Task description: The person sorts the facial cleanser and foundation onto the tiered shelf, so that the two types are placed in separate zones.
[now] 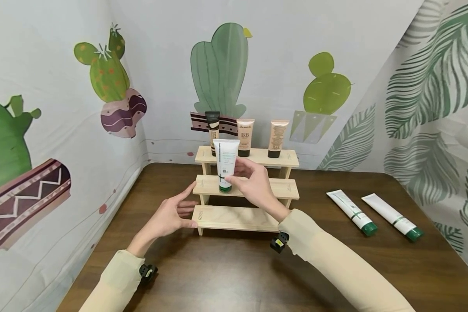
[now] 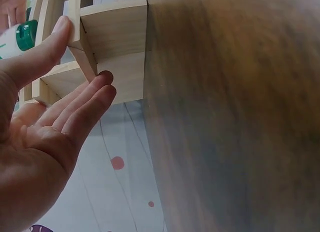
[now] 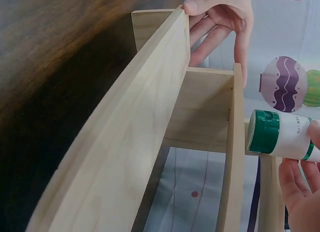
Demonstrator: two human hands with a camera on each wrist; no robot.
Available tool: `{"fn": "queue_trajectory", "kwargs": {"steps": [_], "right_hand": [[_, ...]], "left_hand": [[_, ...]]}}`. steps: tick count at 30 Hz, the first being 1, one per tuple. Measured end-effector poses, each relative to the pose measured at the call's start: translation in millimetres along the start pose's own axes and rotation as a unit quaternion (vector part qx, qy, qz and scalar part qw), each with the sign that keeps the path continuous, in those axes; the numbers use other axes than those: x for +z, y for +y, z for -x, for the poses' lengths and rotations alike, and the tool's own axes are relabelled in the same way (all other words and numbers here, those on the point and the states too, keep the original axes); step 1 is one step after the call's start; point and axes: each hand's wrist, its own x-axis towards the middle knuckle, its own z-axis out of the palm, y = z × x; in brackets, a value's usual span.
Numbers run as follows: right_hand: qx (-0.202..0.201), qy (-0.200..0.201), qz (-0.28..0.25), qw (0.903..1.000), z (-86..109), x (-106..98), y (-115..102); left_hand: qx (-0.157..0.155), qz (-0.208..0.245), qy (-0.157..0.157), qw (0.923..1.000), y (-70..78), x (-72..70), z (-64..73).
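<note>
My right hand (image 1: 255, 184) pinches a white squeeze tube (image 1: 228, 158) between thumb and fingers. The tube is upright with its green cap (image 3: 265, 132) down, at the left part of the middle step; whether the cap touches the wood I cannot tell. A three-step wooden display stand (image 1: 234, 217) is on the table. Beside its left end is my left hand (image 1: 167, 216), fingers extended, with the thumb at the bottom step's front corner and the index finger near the middle step. In the left wrist view the left hand (image 2: 50, 111) touches the stand's side.
On the top step stand a black-capped dark tube (image 1: 212, 130) and two beige tubes, one in the middle (image 1: 245, 134) and one to the right (image 1: 277, 136). Two more white tubes with green caps, the nearer-left one (image 1: 351, 210) and the right one (image 1: 391, 216), lie on the brown table (image 1: 218, 273).
</note>
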Motion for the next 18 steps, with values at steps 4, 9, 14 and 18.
{"fn": "queue_trajectory", "kwargs": {"steps": [4, 9, 14, 18], "right_hand": [[-0.006, -0.004, -0.007, 1.0000, -5.6, 8.9, 4.8], [-0.002, -0.008, -0.014, 0.9999, -9.1, 14.5, 9.9], [-0.003, -0.014, -0.016, 0.9998, -12.0, 18.9, 10.5], [-0.008, -0.016, -0.015, 0.9997, -13.0, 20.5, 9.9]], "left_hand": [[-0.001, -0.004, 0.000, 1.0000, 1.1, -3.0, 2.0], [-0.007, -0.005, -0.002, 1.0000, 2.1, -2.3, 1.8], [-0.008, 0.001, -0.003, 1.0000, 2.4, -1.8, 2.5], [-0.005, 0.005, -0.003, 1.0000, 2.6, -1.6, 1.5]]}}
